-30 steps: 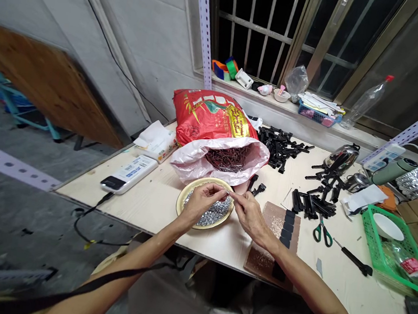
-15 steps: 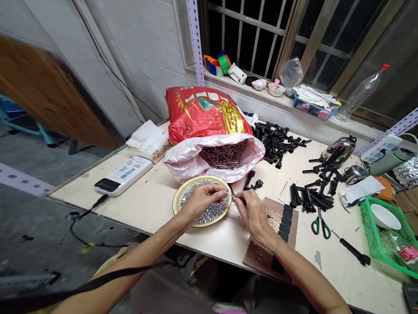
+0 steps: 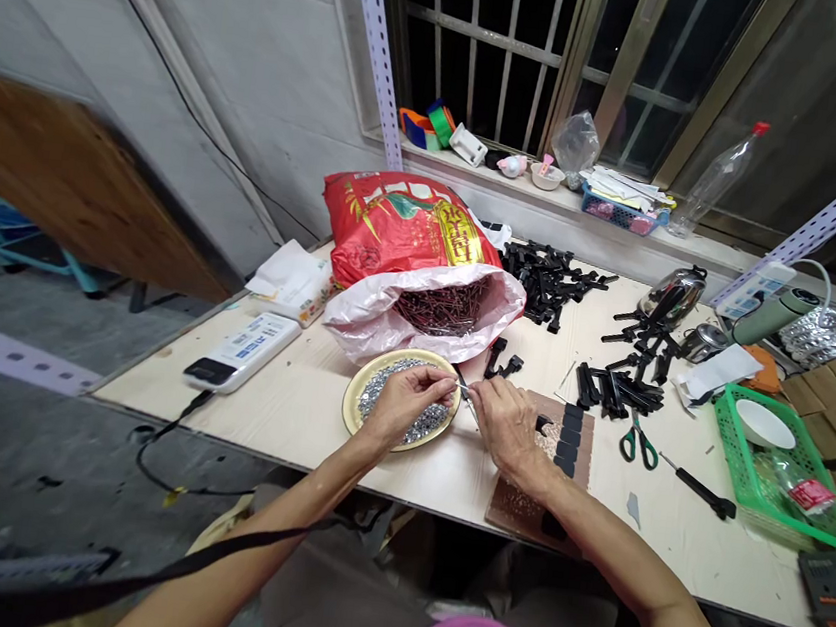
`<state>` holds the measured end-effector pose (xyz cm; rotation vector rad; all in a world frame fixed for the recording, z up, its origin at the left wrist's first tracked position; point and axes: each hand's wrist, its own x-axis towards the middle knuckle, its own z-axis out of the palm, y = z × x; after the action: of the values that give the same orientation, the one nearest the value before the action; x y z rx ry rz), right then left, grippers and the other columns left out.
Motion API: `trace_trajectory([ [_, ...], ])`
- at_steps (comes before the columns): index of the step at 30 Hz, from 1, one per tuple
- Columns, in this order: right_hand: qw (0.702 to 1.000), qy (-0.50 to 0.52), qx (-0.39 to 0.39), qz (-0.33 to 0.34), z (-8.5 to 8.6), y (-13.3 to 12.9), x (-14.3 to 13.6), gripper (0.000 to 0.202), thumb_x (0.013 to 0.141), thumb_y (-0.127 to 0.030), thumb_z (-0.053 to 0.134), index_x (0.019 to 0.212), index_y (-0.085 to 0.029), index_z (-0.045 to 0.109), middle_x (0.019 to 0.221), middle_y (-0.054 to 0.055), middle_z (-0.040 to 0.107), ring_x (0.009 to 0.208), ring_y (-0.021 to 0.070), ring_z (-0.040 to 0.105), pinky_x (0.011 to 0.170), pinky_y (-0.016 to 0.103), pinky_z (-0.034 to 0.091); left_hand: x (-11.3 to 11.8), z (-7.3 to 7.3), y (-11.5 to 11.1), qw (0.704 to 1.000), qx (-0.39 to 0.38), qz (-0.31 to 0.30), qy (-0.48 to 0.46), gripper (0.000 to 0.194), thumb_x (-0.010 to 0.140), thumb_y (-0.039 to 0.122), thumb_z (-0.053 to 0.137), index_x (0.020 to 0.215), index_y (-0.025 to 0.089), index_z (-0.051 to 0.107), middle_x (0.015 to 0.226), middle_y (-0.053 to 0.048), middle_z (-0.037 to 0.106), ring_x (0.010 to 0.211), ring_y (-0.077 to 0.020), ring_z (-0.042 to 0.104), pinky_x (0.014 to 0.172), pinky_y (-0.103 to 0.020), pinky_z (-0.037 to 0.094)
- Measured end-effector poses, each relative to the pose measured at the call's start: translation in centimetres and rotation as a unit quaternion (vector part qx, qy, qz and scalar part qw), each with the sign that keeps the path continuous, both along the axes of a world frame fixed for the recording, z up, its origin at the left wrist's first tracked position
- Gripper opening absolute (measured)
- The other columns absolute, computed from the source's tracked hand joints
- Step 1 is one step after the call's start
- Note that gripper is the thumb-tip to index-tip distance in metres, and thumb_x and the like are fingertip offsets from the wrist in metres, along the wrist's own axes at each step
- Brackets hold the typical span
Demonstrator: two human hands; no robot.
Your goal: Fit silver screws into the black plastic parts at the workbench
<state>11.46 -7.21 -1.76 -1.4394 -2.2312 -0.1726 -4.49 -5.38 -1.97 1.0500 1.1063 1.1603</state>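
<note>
Fingers (image 3: 430,381) over tabletop (image 3: 309,404) — barred window (image 3: 482,79).

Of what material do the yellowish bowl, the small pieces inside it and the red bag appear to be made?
The yellowish bowl: plastic or enamelled metal; its smooth, lightly shiny rim leaves this open.
The small pieces: probably bright metal, judging by silvery glints.
The red bag: likely plastic, glossy and printed, with creased folds.
</note>
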Motion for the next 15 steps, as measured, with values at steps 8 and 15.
trace_trajectory([
  [8, 0.999, 0.002, -0.036, 0.017, 0.12, 0.02, 0.09, 0.024, 0.096, -0.031, 0.047, 0.085, -0.02, 0.066, 0.079, 0.005, 0.064, 0.071, 0.0148, 0.058, 0.063, 0.027, 0.035, -0.3, -0.32, 0.1, 0.995, -0.055, -0.051, -0.07, 0.037, 0.05, 0.042, 0.083, 0.068, 0.014, 0.069, 0.057, 0.002, 0.063, 0.052, -0.0102, 0.055, 0.058, -0.026, 0.049],
  [15, 0.998, 0.023, -0.054, 0.036, 0.26, -0.1, 0.2, 0.018, 0.095, -0.029, 0.05, 0.094, -0.017, 0.063, 0.087, 0.005, 0.064, 0.074, 0.0129, 0.059, 0.063, 0.022, 0.038, -0.29, -0.09, 0.21, 0.993, -0.06, -0.057, -0.079, 0.036, 0.049, 0.04, 0.084, 0.068, 0.013, 0.069, 0.056, 0.002, 0.063, 0.051, -0.0087, 0.054, 0.056, -0.023, 0.047],
])
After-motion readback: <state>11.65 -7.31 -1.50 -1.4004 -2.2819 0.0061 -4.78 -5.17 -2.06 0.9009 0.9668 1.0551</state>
